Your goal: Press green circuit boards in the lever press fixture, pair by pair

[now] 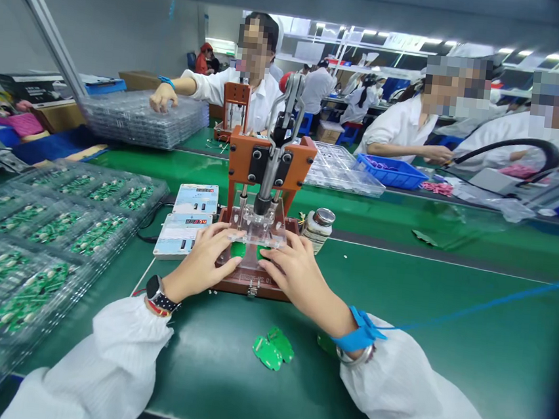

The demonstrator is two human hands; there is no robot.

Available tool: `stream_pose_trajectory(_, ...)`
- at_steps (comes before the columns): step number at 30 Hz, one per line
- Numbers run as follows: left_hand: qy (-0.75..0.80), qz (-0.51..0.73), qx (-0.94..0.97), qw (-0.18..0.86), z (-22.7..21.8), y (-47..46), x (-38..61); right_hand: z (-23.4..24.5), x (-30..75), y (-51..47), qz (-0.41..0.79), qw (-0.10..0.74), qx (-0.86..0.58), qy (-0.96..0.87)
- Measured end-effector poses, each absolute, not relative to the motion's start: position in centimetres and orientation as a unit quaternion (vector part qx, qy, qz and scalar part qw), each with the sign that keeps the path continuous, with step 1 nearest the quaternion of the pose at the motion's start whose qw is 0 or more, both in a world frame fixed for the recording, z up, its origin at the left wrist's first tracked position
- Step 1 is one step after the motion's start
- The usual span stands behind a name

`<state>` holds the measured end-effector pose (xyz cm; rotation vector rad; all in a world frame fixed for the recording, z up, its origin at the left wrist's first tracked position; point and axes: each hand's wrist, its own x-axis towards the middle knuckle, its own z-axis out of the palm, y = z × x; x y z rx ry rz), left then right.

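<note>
Both my hands are at the clear fixture plate (248,277) under an orange toggle press (271,162). My left hand (205,258) has its thumb and forefinger at a green circuit board (238,250) on the left of the fixture. My right hand (298,267) has its fingertips on a second green circuit board (261,252) on the right side, which they partly cover. The press head hangs just above and behind both boards. On the mat in front of the press lie a few loose green circuit boards (268,353).
Clear trays (101,265) of green boards fill the left side. Two meter boxes (183,233) stand left of the press, and a capped jar (318,230) stands right. A blue cord (467,310) runs right from my wristband. Co-workers sit across the bench, near a blue basket (394,174).
</note>
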<state>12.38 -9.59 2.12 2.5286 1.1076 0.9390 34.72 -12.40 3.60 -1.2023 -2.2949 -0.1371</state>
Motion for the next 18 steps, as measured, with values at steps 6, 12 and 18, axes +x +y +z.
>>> stream_pose_trajectory(6,0.391,0.282,0.868,0.118,3.1,-9.6,12.1,4.3,34.3,-12.9,-0.071,0.227,-0.449,-0.861)
stream_pose_trajectory(12,0.399,0.306,0.837,0.218,2.5,-9.6,12.1,5.1,34.7,-12.8,-0.016,0.201,-0.466,-0.861)
stream_pose_trajectory(18,0.374,0.353,0.831,0.211,1.7,-9.7,11.9,5.5,35.4,-12.7,0.046,0.213,-0.474,-0.853)
